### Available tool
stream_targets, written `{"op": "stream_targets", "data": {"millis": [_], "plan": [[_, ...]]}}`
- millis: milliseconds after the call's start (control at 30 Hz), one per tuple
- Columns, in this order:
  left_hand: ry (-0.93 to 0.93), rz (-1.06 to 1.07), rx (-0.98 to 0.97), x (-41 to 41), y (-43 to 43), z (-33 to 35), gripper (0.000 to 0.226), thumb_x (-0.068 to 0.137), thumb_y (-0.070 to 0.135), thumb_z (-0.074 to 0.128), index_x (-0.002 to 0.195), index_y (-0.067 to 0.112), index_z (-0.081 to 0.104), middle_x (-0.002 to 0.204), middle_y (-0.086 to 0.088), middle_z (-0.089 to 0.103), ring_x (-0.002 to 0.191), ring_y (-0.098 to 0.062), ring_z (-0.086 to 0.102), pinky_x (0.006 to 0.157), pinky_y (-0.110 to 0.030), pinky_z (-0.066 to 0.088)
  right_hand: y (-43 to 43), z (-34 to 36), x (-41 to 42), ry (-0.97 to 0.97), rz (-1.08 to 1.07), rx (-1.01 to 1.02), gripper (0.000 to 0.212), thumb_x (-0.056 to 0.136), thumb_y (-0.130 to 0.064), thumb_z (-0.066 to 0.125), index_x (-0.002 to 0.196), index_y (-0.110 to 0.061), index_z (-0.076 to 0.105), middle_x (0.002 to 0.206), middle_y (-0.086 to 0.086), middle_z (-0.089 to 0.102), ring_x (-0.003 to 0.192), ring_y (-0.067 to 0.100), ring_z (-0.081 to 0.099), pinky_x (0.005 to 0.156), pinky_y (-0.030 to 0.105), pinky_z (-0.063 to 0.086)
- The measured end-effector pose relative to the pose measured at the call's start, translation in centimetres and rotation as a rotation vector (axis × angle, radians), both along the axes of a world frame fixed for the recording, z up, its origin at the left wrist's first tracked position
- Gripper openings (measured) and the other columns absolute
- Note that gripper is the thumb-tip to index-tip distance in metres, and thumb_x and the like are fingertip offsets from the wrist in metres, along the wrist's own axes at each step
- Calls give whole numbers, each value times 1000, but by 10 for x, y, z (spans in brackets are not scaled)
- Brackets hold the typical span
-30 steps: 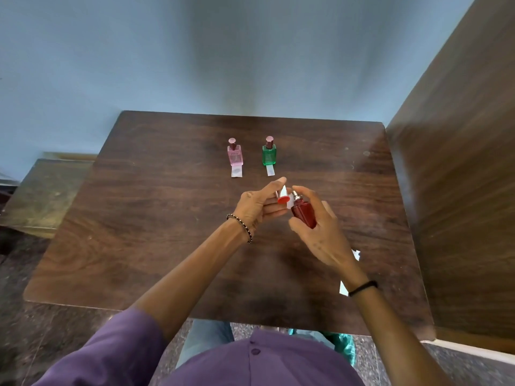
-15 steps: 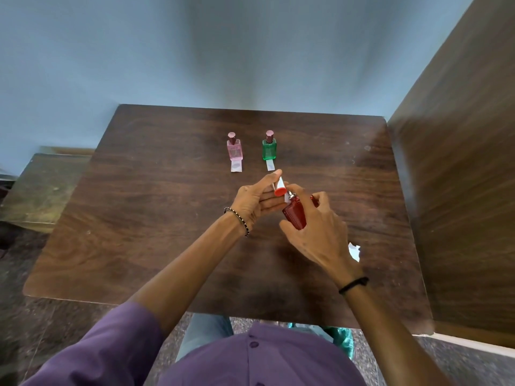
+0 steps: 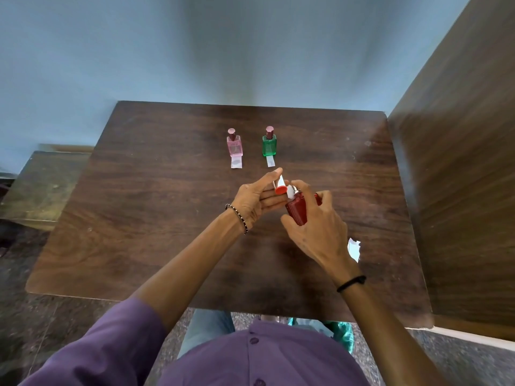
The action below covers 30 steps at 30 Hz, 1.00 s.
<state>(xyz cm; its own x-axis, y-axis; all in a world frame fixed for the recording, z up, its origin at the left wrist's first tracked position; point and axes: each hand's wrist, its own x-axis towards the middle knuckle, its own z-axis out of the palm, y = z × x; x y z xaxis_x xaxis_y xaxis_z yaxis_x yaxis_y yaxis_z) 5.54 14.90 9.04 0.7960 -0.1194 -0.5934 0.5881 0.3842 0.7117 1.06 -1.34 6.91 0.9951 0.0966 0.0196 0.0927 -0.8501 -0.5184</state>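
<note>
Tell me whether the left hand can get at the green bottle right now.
Probably yes: only bare table and a paper slip lie between the left hand and the green bottle. But its fingers pinch a white strip and red cap.

A purple button-front shirt (image 3: 264,358) with long purple sleeves (image 3: 106,346) pushed up the forearms. Grey-blue trousers (image 3: 206,327) below. A dark beaded bracelet (image 3: 239,215) circles the left hand's (image 3: 256,199) wrist, a plain black band (image 3: 351,283) the right hand's (image 3: 315,227).

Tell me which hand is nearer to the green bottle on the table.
The left hand. Holding a red cap, its fingertip comes close to the green bottle, without touching. The right hand, gripping the red bottle, is farther, toward the person.
</note>
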Motion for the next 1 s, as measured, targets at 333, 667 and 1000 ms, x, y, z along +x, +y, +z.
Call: {"op": "stream_targets", "data": {"millis": [333, 667, 1000], "plan": [[13, -20, 4, 2, -5, -2, 24, 82, 37, 79, 73, 14, 82, 98, -14, 78, 87, -24, 77, 70, -32, 62, -1, 5, 2, -55, -18, -67, 79, 75, -58, 76, 144, -40, 41, 112, 5, 51, 83, 15, 48, 68, 30, 43], [0, -15, -26, 3, -7, -2, 24, 81, 37, 79, 78, 14, 83, 99, -14, 78, 91, -26, 77, 70, -32, 62, -2, 2, 2, -81, -65, -68, 77, 75, -59, 76, 141, -38, 43, 108, 7, 54, 78, 17, 47, 67, 32, 45], [-28, -54, 2, 5, -10, 1, 31, 81, 39, 79, 88, 8, 81, 103, -15, 78, 95, -27, 76, 75, -34, 62, -9, 7, -2, -111, -57, -54, 82, 72, -56, 79, 141, -43, 37, 111, 8, 56, 75, 15, 47, 65, 28, 42]]}}
